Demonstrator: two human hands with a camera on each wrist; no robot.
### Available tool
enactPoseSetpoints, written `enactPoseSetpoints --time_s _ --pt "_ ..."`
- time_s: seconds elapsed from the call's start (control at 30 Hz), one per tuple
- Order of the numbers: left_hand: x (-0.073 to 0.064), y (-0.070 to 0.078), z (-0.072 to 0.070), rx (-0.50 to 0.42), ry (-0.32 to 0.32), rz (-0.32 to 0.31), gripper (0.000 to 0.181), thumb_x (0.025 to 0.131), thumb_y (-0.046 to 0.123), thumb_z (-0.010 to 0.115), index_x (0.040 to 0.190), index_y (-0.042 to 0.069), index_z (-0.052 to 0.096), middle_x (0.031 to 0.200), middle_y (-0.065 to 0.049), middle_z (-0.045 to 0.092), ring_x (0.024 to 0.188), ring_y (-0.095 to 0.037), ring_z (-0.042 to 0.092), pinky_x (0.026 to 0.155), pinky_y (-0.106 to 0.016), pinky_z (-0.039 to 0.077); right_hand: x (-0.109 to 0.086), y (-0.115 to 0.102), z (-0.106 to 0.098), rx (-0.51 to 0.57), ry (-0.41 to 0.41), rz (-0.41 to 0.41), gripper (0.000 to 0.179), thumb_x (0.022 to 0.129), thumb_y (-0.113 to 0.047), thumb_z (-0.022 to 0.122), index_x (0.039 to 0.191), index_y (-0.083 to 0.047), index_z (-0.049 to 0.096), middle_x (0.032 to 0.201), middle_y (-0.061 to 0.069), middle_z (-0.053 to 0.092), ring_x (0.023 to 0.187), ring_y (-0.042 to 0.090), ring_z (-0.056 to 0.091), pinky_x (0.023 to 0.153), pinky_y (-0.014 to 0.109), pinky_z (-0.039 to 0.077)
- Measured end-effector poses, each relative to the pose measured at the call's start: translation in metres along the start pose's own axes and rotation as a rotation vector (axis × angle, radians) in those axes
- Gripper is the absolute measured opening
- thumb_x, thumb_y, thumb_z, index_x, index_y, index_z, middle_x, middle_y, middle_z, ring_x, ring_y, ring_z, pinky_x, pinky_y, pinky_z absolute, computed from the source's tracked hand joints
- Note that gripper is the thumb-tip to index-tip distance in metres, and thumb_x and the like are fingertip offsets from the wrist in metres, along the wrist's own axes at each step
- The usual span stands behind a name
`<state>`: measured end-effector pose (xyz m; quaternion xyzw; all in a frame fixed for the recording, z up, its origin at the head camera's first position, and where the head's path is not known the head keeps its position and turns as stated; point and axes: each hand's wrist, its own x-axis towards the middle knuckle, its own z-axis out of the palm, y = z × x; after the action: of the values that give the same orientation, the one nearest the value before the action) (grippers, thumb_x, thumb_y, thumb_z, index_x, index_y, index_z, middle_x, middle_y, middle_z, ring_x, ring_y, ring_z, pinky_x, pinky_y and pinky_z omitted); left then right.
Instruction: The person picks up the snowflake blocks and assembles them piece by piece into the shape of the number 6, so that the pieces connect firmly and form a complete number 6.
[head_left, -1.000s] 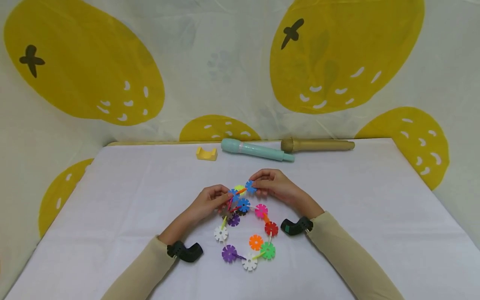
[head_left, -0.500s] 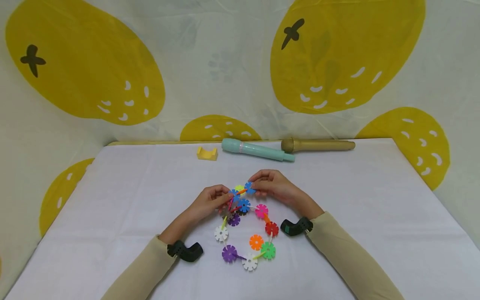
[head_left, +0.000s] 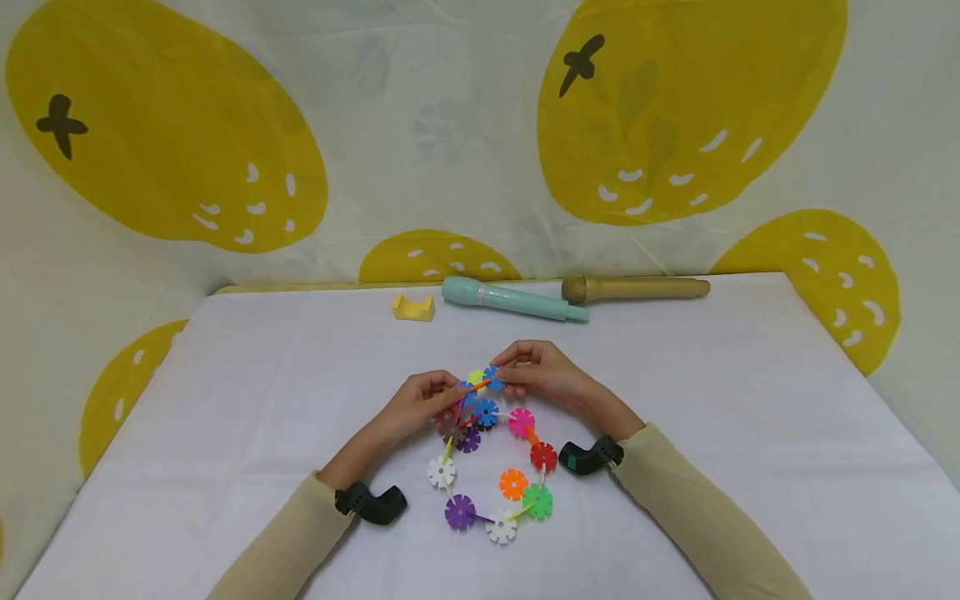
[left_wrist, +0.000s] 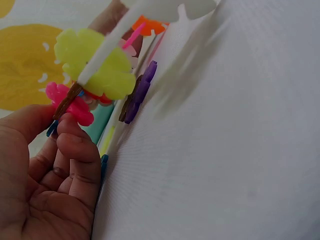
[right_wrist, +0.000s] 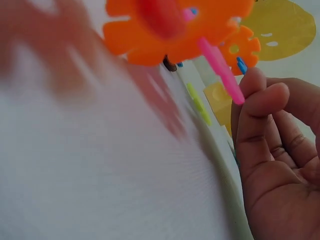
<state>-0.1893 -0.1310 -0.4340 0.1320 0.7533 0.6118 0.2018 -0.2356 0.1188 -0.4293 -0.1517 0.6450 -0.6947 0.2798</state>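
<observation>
My left hand (head_left: 422, 403) pinches a blue notched snowflake disc (head_left: 466, 395) between thumb and fingers. My right hand (head_left: 546, 372) pinches another blue disc (head_left: 492, 377). Edge-on between the two is an orange disc (head_left: 478, 386); in the right wrist view, the orange disc (right_wrist: 245, 47) shows beside the blue disc (right_wrist: 242, 65) at my fingertips. A pink disc (left_wrist: 70, 104) and a brown disc (left_wrist: 68, 101) appear by my left fingertips. Below the hands, a chain of joined discs curves round, including a white disc (head_left: 442, 472), a green disc (head_left: 537, 501) and a red disc (head_left: 543, 457).
A loose orange disc (head_left: 513, 484) lies inside the curve. A purple disc (head_left: 469, 440) and a yellow-green disc (head_left: 476, 377) lie near the hands. Along the back stand a yellow block (head_left: 413, 307), a mint microphone (head_left: 517, 300) and a gold microphone (head_left: 636, 289) lying down.
My right hand has shifted slightly left with its blue disc, bringing the two blue discs closer together. My left hand has stayed nearly still.
</observation>
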Motion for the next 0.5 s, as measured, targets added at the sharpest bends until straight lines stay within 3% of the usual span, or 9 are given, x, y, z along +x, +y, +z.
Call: enactPoseSetpoints --time_s 0.13,0.3,0.5 --pt "0.0 0.0006 -0.0001 0.0 -0.007 -0.009 0.024 0.098 0.018 0.058 0.104 -0.005 0.061 0.071 0.0 0.058 0.059 -0.011 0.052 0.054 -0.022 0.046 0.0011 0.0 0.0015 -0.009 0.008 0.01 0.018 0.096 -0.004 0.06 0.109 0.008 0.062 0.079 0.008 0.066 0.06 0.012 0.056 0.058 0.021 0.048" --pt "-0.0004 0.0006 -0.0005 -0.011 0.003 0.024 0.023 0.098 0.016 0.058 0.103 -0.006 0.061 0.07 0.0 0.057 0.059 -0.01 0.051 0.053 -0.022 0.045 0.003 0.0003 0.002 -0.038 0.062 0.017 0.025 0.101 -0.01 0.052 0.11 0.011 0.061 0.082 0.006 0.065 0.064 0.013 0.058 0.059 0.021 0.049" --pt "-0.0004 -0.0021 -0.0014 -0.035 0.013 0.042 0.021 0.097 0.012 0.056 0.101 -0.008 0.06 0.069 0.0 0.055 0.056 -0.009 0.05 0.051 -0.022 0.043 0.0049 0.0014 0.001 -0.111 0.061 0.024 0.023 0.096 -0.005 0.059 0.113 0.01 0.062 0.08 0.006 0.065 0.063 0.015 0.055 0.059 0.022 0.048"
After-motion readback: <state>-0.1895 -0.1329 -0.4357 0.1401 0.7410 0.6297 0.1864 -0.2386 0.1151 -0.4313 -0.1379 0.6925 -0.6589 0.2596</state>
